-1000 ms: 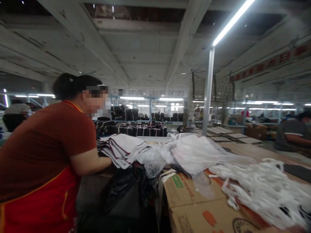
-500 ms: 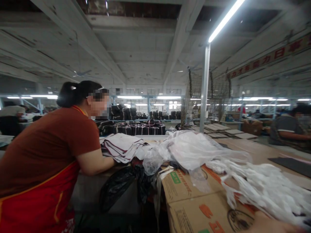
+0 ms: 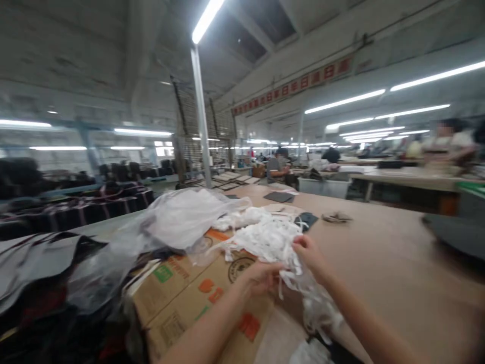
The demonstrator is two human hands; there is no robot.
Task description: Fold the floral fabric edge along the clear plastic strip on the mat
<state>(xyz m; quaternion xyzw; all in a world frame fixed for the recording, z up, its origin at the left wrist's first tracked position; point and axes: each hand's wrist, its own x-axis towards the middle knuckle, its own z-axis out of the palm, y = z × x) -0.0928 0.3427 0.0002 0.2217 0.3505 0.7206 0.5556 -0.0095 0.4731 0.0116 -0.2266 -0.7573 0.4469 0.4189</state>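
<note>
Reaching out over the brown table (image 3: 379, 263), both hands meet in a tangle of white strips (image 3: 265, 237). The left hand (image 3: 261, 277) is curled, fingers closed on strands at the near edge of the pile. The right hand (image 3: 308, 253) sits just beside it, pinching a strand between thumb and fingertips. Loose ends hang below both hands. The pile lies on flattened cardboard boxes (image 3: 197, 298), beside a clear plastic bag (image 3: 182, 217).
</note>
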